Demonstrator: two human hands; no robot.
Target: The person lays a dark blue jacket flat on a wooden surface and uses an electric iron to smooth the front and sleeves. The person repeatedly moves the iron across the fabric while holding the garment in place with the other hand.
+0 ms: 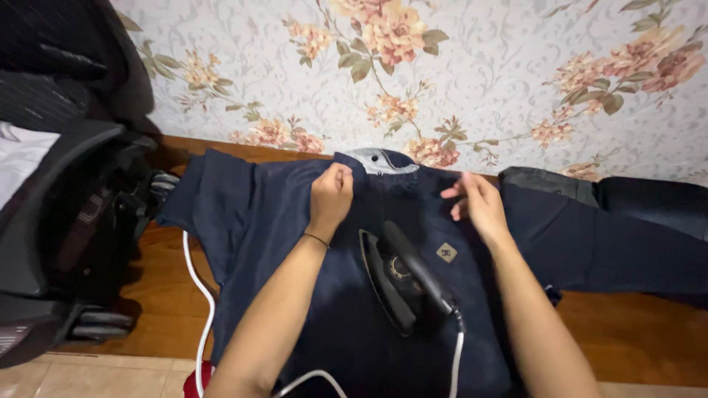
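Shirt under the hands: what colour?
Dark navy blue shirt, with a grey inner collar band; seen in the head view, the only one.

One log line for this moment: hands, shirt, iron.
left hand: gripping navy shirt near collar | right hand: fingers on shirt | iron: resting on shirt, unheld
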